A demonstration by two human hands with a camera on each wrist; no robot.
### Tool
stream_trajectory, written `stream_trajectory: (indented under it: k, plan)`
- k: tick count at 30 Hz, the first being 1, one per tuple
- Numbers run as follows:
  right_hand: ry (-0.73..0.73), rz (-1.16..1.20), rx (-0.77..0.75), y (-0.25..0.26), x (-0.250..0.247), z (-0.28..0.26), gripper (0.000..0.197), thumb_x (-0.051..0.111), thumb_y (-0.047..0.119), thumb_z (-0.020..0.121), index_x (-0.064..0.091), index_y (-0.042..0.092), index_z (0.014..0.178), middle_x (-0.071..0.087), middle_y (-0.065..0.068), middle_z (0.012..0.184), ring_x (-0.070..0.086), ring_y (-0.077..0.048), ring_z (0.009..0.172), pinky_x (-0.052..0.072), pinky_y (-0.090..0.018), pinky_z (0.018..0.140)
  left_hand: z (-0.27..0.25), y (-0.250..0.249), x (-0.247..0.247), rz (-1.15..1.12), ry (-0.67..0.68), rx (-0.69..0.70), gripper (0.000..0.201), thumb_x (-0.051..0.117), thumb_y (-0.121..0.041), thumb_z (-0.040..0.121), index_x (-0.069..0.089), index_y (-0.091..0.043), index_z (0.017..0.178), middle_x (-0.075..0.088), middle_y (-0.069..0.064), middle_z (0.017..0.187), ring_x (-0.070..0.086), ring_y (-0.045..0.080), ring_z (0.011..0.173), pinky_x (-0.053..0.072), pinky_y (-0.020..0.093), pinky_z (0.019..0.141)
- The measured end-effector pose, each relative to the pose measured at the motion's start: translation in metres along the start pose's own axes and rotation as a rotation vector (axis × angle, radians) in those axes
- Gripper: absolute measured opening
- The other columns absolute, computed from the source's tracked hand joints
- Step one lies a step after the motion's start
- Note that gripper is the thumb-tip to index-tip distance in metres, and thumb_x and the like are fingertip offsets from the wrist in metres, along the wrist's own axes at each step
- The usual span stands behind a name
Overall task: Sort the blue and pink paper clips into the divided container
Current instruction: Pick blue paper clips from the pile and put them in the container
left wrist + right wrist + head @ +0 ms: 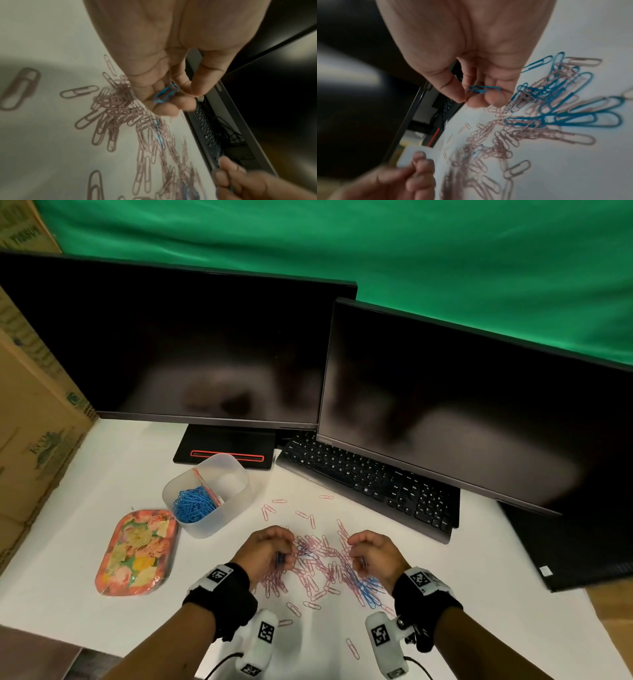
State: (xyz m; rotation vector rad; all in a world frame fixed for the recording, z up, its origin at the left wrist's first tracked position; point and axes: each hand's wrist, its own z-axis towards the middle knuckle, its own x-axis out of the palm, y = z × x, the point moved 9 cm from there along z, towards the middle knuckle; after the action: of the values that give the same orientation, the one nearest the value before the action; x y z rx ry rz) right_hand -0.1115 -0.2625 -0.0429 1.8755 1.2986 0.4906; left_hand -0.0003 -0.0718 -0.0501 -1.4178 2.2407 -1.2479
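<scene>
A mixed heap of pink paper clips with a cluster of blue paper clips at its right lies on the white table. My left hand hovers over the heap's left side, fingers curled round a blue clip. My right hand hovers over the right side and pinches blue clips between thumb and fingers. The translucent divided container stands to the upper left. Its near compartment holds blue clips; the far compartment looks empty.
A flowered pink tray lies left of the container. A black keyboard and two dark monitors stand behind the heap. Cardboard boxes line the left edge. Stray pink clips lie near the front.
</scene>
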Motion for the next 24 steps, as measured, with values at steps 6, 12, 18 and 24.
stream_trajectory:
  k: [6, 12, 18, 24]
  plan:
    - [-0.209, -0.564, -0.115, 0.011, -0.003, 0.006, 0.013, 0.063, 0.017, 0.081, 0.064, 0.027, 0.074, 0.07, 0.005, 0.085, 0.065, -0.012, 0.083, 0.052, -0.023, 0.073, 0.013, -0.017, 0.035, 1.136, -0.068, 0.323, 0.016, 0.057, -0.016, 0.085, 0.068, -0.024, 0.094, 0.06, -0.008, 0.088, 0.06, 0.01, 0.082, 0.047, 0.02, 0.074]
    - [-0.244, -0.864, -0.066, -0.005, -0.034, -0.011, 0.018, 0.052, 0.018, 0.085, 0.058, 0.026, 0.07, 0.069, 0.003, 0.084, 0.064, -0.015, 0.076, 0.054, -0.024, 0.065, 0.034, -0.002, 0.056, 1.591, 0.06, 0.373, 0.023, 0.049, -0.018, 0.092, 0.061, -0.024, 0.11, 0.053, 0.001, 0.115, 0.06, 0.025, 0.098, 0.044, 0.029, 0.076]
    - [-0.13, -0.99, -0.11, -0.028, -0.013, -0.014, 0.017, 0.059, 0.033, 0.081, 0.066, 0.024, 0.094, 0.067, 0.004, 0.1, 0.063, -0.015, 0.091, 0.052, -0.024, 0.077, 0.039, -0.003, 0.058, 1.594, 0.078, 0.307, 0.012, 0.053, -0.016, 0.088, 0.06, -0.02, 0.097, 0.051, 0.001, 0.109, 0.06, 0.025, 0.091, 0.049, 0.032, 0.077]
    - [-0.136, -0.937, -0.048, -0.026, -0.003, -0.004, 0.02, 0.058, 0.029, 0.088, 0.069, 0.013, 0.093, 0.069, -0.004, 0.098, 0.065, -0.02, 0.089, 0.054, -0.026, 0.074, 0.028, -0.018, 0.042, 1.244, -0.074, 0.332, 0.015, 0.054, -0.016, 0.084, 0.063, -0.027, 0.081, 0.066, -0.011, 0.082, 0.062, 0.012, 0.077, 0.048, 0.022, 0.066]
